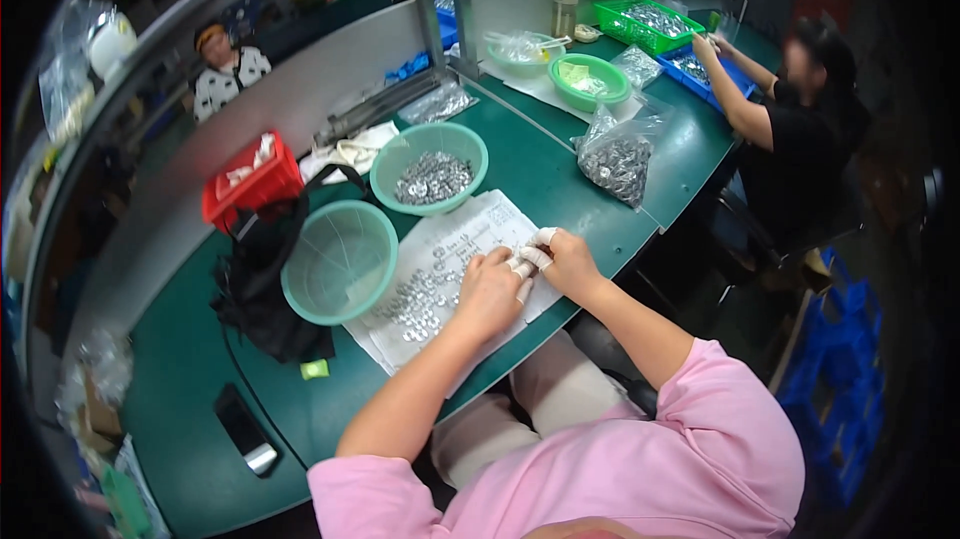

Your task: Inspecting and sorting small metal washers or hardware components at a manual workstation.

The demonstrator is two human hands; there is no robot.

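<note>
My left hand [492, 293] and my right hand [566, 264] meet over the right part of a white paper sheet [490, 214]. White coverings wrap several of my fingertips. Both hands are closed, fingers pinched together; whatever lies between them is too small or hidden to make out. Many small shiny metal parts [417, 305] lie spread on the sheet, left of my left hand. Beyond the sheet stands a pale green bowl [478, 147] holding a heap of similar grey metal parts. Another pale green bowl [340, 259], with no parts visible in it, stands to its left.
A clear bag of metal parts [615, 164] sits at the right. Left are a black bag [262, 279], a red bin [250, 179] and a phone [245, 429]. A co-worker [790, 129] handles things over a blue tray [700, 74], near a green basket [650, 24].
</note>
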